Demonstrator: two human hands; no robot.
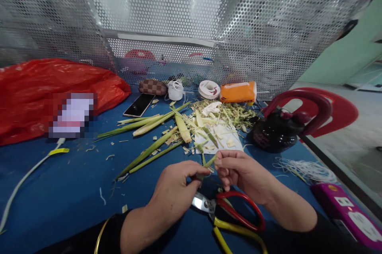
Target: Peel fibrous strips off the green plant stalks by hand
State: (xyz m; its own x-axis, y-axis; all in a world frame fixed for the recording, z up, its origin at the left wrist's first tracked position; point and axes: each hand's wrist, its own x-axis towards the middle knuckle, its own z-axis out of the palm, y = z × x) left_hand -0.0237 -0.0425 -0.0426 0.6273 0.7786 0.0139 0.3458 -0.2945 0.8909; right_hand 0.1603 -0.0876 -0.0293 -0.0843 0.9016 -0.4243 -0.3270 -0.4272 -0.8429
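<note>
Both of my hands meet low in the middle of the view over a blue table [59, 190]. My left hand [176, 186] and my right hand [238, 172] each pinch one end of a short green leaf strip [209, 163]. Their fingers are closed on it. Just below them lie scissors [235, 214] with one red and one yellow handle. Beyond the hands, long green stalks [149, 127] and a heap of cut leaf scraps [227, 115] spread over a white sheet [219, 138].
A red plastic bag [44, 87] fills the left. A phone [139, 105], a checked pouch [152, 86], white thread [175, 89], a tape roll [209, 89] and an orange pack [238, 92] line the perforated metal screen [191, 27]. A dark teapot [276, 130] and a purple box [346, 210] sit right.
</note>
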